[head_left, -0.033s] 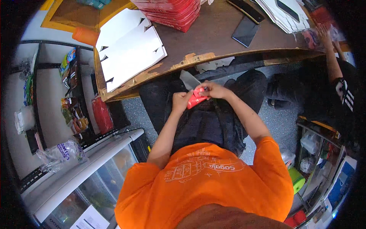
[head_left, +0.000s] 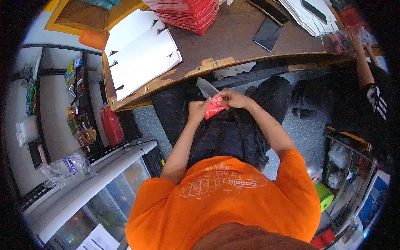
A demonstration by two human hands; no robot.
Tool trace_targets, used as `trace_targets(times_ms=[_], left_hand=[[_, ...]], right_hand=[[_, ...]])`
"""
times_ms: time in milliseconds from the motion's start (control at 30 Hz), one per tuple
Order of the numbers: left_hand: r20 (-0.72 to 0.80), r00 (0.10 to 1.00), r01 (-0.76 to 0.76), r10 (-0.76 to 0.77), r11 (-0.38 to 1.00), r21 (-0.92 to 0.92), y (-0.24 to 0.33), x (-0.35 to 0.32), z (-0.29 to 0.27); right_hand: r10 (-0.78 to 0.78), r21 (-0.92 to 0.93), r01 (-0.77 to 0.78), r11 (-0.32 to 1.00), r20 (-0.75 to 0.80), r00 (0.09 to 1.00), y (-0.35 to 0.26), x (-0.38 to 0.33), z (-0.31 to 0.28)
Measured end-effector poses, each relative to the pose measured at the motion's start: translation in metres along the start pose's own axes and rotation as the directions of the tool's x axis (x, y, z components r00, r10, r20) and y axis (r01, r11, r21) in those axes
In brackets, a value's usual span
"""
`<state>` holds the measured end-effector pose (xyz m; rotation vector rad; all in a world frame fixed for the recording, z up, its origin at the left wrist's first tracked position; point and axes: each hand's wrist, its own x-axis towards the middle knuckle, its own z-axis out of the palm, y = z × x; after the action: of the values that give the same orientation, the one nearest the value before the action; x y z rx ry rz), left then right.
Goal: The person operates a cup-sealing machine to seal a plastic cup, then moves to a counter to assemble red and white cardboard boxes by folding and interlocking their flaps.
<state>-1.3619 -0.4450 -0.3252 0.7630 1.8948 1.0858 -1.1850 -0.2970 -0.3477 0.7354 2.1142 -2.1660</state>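
Observation:
Over my lap, in front of the table edge, both hands hold a small red folded card piece (head_left: 212,111) with light markings. A pale grey flap (head_left: 206,88) sticks up from it toward the table. My left hand (head_left: 197,111) is closed on its left side, fingers curled and thumb along the edge. My right hand (head_left: 234,99) pinches the upper right part, its fingers bent over the red surface. The fingers hide some of the folds. White flat card blanks (head_left: 143,54) with dark notches lie on the table, beyond my left hand.
A stack of red cartons (head_left: 185,14) stands on the brown table (head_left: 229,37). Two phones (head_left: 268,34) lie right of it, near more white blanks (head_left: 308,18). Another person's arm (head_left: 363,68) reaches in at right. Shelves and a white-lidded freezer (head_left: 96,183) are at left.

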Motion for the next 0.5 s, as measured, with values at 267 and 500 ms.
trace_targets(times_ms=[267, 500], left_hand=[[0.009, 1.0, 0.015, -0.015, 0.998, 0.056, 0.007, -0.003, 0.0], [0.064, 0.997, -0.042, 0.04, 0.999, 0.03, -0.01, 0.0, -0.001]], right_hand=[[0.121, -0.013, -0.121, 0.993, 0.005, 0.993, -0.012, -0.004, 0.006], [0.087, -0.203, -0.1, 0.974, -0.07, 0.994, -0.014, -0.005, 0.019]])
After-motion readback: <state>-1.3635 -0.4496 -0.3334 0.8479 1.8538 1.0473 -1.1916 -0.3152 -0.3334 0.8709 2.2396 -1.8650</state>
